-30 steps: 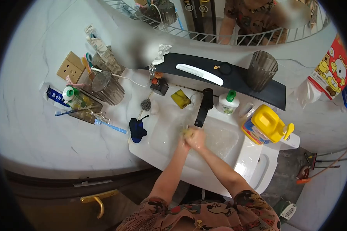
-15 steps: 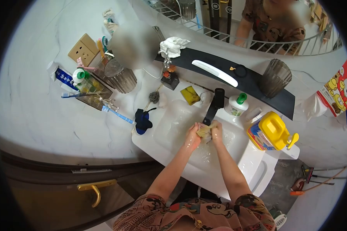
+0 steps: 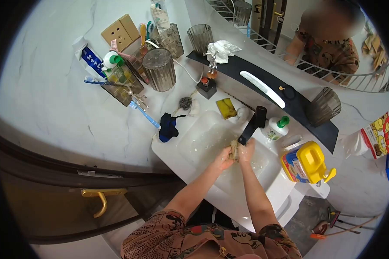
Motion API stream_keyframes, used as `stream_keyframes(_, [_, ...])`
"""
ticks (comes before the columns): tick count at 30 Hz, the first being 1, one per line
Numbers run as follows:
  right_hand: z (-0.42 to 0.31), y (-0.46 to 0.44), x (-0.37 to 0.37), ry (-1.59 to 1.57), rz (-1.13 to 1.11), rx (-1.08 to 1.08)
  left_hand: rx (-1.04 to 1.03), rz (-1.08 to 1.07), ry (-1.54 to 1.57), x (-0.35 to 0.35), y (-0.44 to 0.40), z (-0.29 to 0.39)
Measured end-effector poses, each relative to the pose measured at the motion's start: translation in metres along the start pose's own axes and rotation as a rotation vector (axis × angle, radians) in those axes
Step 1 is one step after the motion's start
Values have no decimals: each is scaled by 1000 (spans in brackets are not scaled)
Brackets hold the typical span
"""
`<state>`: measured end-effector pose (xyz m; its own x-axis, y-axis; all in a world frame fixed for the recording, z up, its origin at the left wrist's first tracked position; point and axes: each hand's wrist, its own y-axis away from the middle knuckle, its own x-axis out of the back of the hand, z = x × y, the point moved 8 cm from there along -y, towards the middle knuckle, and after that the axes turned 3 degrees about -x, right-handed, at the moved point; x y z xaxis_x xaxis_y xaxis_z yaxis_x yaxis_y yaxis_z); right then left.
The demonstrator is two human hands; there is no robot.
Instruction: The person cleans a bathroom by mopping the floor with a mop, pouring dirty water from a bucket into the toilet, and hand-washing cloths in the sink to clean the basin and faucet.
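Under the black faucet (image 3: pixel 253 125), a small yellowish, wet cloth (image 3: pixel 234 150) is held between both hands. My left hand (image 3: pixel 223 159) has its fingers closed on the cloth's left side. On the other side, my right hand (image 3: pixel 246 151) grips it just below the spout. Both hands are over the white sink basin (image 3: pixel 194 144), which has water and splashes in it. A yellow-green sponge (image 3: pixel 226 108) lies on the sink's back rim, left of the faucet. The green-capped soap bottle (image 3: pixel 275 128) stands right of it.
Behind the sink, a black shelf (image 3: pixel 229 69) bears a white comb (image 3: pixel 263 89) and a ribbed cup (image 3: pixel 324 107). A yellow container (image 3: pixel 310 162) stands at the right. Toothbrush holders (image 3: pixel 124 84) are at the left, above a dark blue item (image 3: pixel 168 127) on the rim.
My hands were pressed together, then parted a little with the cloth showing between them. The head view has turned, so the sink and faucet appear farther right.
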<state>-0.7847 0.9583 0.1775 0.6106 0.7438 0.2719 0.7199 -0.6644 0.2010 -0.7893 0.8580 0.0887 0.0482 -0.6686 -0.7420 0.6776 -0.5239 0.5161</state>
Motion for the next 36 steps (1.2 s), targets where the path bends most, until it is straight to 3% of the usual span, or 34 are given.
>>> stream_keyframes(2, [33, -26, 16, 30, 110, 88, 110, -62, -34, -13, 3, -4])
stream_keyframes(3, [45, -30, 13, -82, -46, -21, 141, -61, 7, -30, 11, 0])
stream_keyframes(6, [-62, 31, 47, -176, -32, 270, 192, -74, 133, -66, 25, 11])
stream_keyframes(9, [-144, 49, 71, 10, 121, 673, 169, -113, 253, -66, 11, 0])
stream_keyframes(13, [-152, 41, 54, 384, -39, 849, 140, -191, 369, -86, 24, 15])
stream_keyframes(17, [-124, 61, 68, 406, -89, 863, 142, -171, 260, -51, 6, 4])
stream_keyframes(21, [-57, 75, 81, 298, -21, 653, 285, -82, 207, -40, 23, -6])
stream_keyframes(24, [-51, 98, 48, 288, -167, 703, 268, -39, 148, -29, 27, -21])
stream_keyframes(26, [-39, 99, 37, 366, -142, 730, 223, -109, 178, -18, 18, -33])
stream_keyframes(30, [-19, 88, 21, 336, -54, 722, 223, -13, 265, -15, 28, -31])
stream_keyframes(36, [-15, 70, 4, 384, 44, 670, -187, 189, 42, 31, 0, -39])
